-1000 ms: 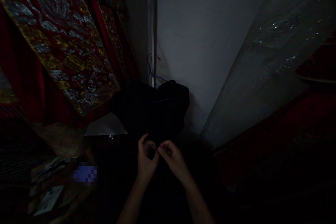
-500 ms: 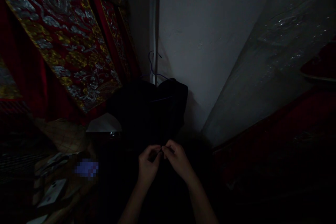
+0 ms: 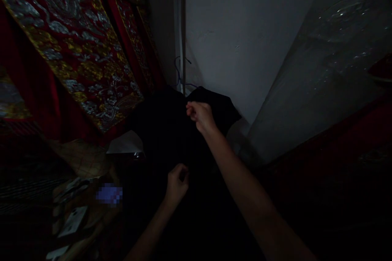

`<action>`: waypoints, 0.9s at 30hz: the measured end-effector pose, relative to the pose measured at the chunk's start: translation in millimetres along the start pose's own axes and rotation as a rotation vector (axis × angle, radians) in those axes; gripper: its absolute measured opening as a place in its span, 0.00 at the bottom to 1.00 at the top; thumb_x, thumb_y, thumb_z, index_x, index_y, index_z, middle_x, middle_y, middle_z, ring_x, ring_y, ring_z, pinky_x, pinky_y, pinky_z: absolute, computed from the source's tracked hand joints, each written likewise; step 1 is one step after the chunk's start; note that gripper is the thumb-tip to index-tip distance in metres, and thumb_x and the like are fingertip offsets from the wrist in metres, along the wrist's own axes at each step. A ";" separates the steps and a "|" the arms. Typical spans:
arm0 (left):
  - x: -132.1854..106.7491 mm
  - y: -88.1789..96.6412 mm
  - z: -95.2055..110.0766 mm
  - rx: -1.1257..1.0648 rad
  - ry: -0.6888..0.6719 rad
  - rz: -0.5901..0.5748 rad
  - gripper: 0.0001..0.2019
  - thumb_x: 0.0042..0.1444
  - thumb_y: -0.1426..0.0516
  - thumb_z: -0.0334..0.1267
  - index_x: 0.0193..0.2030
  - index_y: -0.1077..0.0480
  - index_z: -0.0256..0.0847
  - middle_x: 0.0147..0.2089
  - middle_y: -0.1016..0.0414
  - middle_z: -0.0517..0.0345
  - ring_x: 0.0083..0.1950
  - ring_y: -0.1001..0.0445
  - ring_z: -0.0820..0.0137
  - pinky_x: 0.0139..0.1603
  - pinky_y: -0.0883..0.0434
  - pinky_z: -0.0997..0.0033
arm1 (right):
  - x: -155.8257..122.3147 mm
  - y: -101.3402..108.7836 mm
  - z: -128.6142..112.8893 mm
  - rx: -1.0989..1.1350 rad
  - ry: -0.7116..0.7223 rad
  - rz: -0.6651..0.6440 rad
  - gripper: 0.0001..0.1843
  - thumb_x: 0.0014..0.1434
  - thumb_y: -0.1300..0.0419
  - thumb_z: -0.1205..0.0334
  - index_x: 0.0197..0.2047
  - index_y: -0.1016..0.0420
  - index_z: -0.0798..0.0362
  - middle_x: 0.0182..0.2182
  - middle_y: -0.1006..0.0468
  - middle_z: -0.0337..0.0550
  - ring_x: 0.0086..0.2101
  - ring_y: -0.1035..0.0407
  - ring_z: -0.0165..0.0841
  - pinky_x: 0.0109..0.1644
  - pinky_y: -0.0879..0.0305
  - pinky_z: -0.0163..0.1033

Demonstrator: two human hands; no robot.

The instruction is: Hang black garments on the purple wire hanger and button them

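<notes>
A black garment point(image 3: 165, 126) hangs on a thin dark hanger point(image 3: 178, 71) in front of a pale upright pole. My left hand point(image 3: 177, 181) is closed in a pinch at the garment's front, low in the middle of the view, and dark cloth seems to be between its fingertips. Higher up, near the garment's neckline, my right hand point(image 3: 199, 115) is raised with its fingers curled and pressed together. Whatever the right fingers hold is too small or too dark to make out. The garment's folds and lower part are lost in shadow.
Red cloth with silver and gold embroidery point(image 3: 82, 49) hangs at the left. Clear plastic sheeting point(image 3: 324, 53) covers the right side over dark red material. At lower left are a phone point(image 3: 72, 221) and a blurred-out blue item point(image 3: 109, 194). A pale wall point(image 3: 232, 28) stands behind.
My right hand has parted from the left and moved up towards the garment's neckline. The left hand stays low, still pinched. The garment's right shoulder now spreads farther right.
</notes>
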State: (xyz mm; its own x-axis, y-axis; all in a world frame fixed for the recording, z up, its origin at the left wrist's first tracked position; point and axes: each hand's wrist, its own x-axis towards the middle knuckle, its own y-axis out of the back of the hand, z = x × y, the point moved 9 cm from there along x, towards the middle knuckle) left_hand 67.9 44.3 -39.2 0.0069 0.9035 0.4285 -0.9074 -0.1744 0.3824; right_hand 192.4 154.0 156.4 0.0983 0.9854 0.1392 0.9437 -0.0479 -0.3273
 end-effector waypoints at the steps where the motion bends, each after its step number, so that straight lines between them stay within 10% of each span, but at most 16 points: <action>1: 7.2 -1.0 0.1 0.039 -0.015 -0.049 0.05 0.53 0.45 0.28 0.31 0.31 0.41 0.31 0.26 0.59 0.33 0.24 0.68 0.35 0.31 0.71 | 7.5 -4.9 -12.5 0.001 0.021 -0.013 0.10 0.53 0.42 0.66 0.21 0.31 0.56 0.10 0.34 0.34 0.13 0.49 0.20 0.17 0.61 0.29; 5: 53.4 7.8 26.8 0.139 -0.066 -0.272 0.11 0.51 0.43 0.25 0.41 0.29 0.41 0.35 0.23 0.57 0.37 0.22 0.66 0.40 0.29 0.68 | 6.7 -16.4 -32.3 -0.043 0.083 -0.137 0.12 0.59 0.41 0.62 0.25 0.32 0.55 0.12 0.32 0.34 0.12 0.50 0.20 0.16 0.60 0.28; 10: 124.6 88.1 141.9 0.023 -0.440 0.119 0.20 0.63 0.45 0.32 0.62 0.34 0.42 0.44 0.23 0.54 0.45 0.23 0.69 0.51 0.29 0.66 | -14.4 -18.4 -32.9 -0.180 0.187 -0.241 0.14 0.60 0.40 0.57 0.26 0.30 0.55 0.13 0.31 0.34 0.13 0.45 0.21 0.18 0.55 0.29; 16: 164.6 99.1 205.2 0.249 -0.662 0.146 0.06 0.64 0.44 0.35 0.38 0.25 0.39 0.38 0.22 0.55 0.40 0.24 0.69 0.43 0.31 0.70 | -16.4 -19.8 -45.5 -0.413 0.495 -0.206 0.13 0.62 0.43 0.58 0.27 0.30 0.53 0.16 0.31 0.34 0.19 0.37 0.26 0.26 0.46 0.32; 21: 185.7 143.3 186.1 0.033 -0.486 0.359 0.06 0.63 0.41 0.37 0.35 0.27 0.39 0.32 0.26 0.61 0.36 0.28 0.72 0.39 0.33 0.71 | -1.0 5.0 3.9 -0.645 0.484 -0.080 0.14 0.58 0.43 0.63 0.21 0.36 0.52 0.18 0.35 0.35 0.21 0.40 0.27 0.27 0.51 0.35; 24: 186.3 204.0 124.6 -0.443 -0.166 0.643 0.12 0.64 0.42 0.36 0.28 0.32 0.40 0.25 0.36 0.66 0.30 0.33 0.75 0.35 0.36 0.72 | -8.8 13.7 48.1 -0.559 0.335 -0.219 0.13 0.57 0.42 0.60 0.22 0.33 0.52 0.17 0.35 0.34 0.21 0.40 0.27 0.28 0.48 0.35; 27: 164.4 225.0 60.0 -0.717 0.070 0.674 0.16 0.67 0.49 0.33 0.26 0.36 0.41 0.23 0.35 0.64 0.29 0.31 0.74 0.37 0.32 0.71 | -37.8 13.0 72.6 -0.395 0.282 -0.336 0.14 0.58 0.41 0.53 0.26 0.30 0.52 0.17 0.34 0.33 0.21 0.39 0.27 0.29 0.45 0.34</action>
State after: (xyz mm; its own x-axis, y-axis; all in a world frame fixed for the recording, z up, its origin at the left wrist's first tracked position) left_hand -109.9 130.1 166.4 -0.6092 0.7270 0.3167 -0.7524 -0.4036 -0.5206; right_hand 178.0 127.9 79.1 -0.1972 0.8781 0.4360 0.9784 0.1485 0.1435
